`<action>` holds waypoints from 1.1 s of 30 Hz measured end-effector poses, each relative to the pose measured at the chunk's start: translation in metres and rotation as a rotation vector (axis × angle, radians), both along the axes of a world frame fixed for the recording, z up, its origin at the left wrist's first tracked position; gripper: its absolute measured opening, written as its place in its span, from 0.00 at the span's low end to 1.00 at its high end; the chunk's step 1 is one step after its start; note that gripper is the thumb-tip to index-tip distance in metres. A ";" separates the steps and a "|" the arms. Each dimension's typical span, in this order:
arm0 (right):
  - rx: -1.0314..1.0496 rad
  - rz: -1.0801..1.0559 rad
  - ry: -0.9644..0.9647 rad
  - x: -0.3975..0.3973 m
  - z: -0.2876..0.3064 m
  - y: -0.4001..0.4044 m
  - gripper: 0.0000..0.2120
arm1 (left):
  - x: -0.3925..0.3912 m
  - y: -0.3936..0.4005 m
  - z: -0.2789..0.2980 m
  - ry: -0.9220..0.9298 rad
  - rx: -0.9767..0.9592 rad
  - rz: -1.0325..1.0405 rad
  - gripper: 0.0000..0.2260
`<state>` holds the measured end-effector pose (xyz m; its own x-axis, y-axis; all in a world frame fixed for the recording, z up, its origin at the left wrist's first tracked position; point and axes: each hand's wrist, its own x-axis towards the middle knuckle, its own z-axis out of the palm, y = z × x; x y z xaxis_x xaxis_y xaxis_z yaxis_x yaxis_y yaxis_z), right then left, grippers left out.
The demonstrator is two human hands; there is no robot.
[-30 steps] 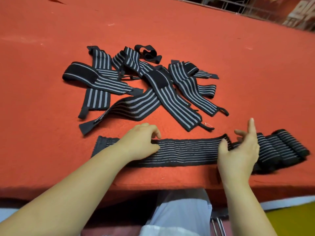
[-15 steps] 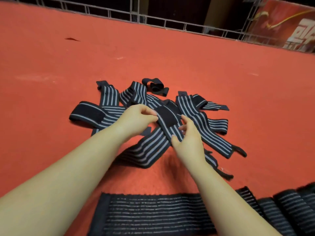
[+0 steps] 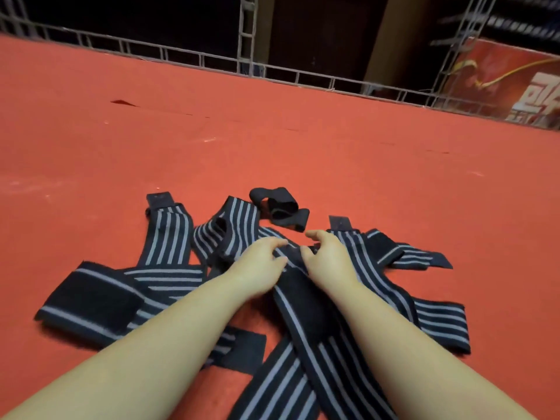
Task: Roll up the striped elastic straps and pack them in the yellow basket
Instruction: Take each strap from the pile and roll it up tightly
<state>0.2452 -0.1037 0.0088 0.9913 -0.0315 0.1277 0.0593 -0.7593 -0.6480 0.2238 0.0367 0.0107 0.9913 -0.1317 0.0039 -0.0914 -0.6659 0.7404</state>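
Red table (image 3: 363,165); forearms hide much of straps (image 3: 169,237)

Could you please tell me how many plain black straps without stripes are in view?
1. The plain black strap lies crumpled on the red table, just beyond the striped strap that the left hand and right hand pinch; others may be hidden under the pile.
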 end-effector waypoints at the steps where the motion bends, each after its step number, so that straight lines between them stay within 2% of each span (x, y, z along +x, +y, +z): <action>1: 0.012 0.003 0.010 0.014 -0.002 0.000 0.18 | 0.013 -0.005 -0.006 -0.006 0.038 -0.013 0.19; 4: 0.049 0.029 0.056 0.051 -0.015 0.001 0.20 | 0.045 -0.014 -0.022 0.012 0.109 -0.003 0.22; 8: 0.110 0.061 0.075 0.084 -0.041 0.002 0.23 | 0.078 -0.018 -0.041 0.043 0.081 0.039 0.22; 12: 0.058 0.042 0.101 0.108 -0.051 0.003 0.25 | 0.109 -0.021 -0.043 0.057 0.051 0.085 0.20; 16: -0.040 0.086 0.199 0.119 -0.051 0.004 0.23 | 0.132 -0.027 -0.042 0.134 0.178 0.149 0.23; 19: -0.079 0.111 0.197 0.118 -0.053 0.004 0.22 | 0.135 -0.030 -0.044 0.058 0.209 0.209 0.22; 22: 0.122 0.103 0.104 0.105 -0.048 0.002 0.22 | 0.130 -0.021 -0.052 0.001 -0.048 0.194 0.23; 25: 0.373 0.085 0.096 0.078 -0.027 0.001 0.20 | 0.110 -0.012 -0.048 0.047 -0.332 0.148 0.23; 28: 0.460 0.087 0.064 0.044 -0.001 -0.002 0.19 | 0.073 -0.010 -0.029 0.074 -0.403 0.085 0.22; 31: 0.530 0.048 -0.029 0.003 0.028 -0.002 0.17 | 0.031 -0.007 0.010 -0.040 -0.424 0.020 0.22; 33: 0.742 -0.018 -0.075 -0.025 0.048 0.000 0.12 | -0.002 -0.007 0.044 -0.125 -0.461 -0.022 0.21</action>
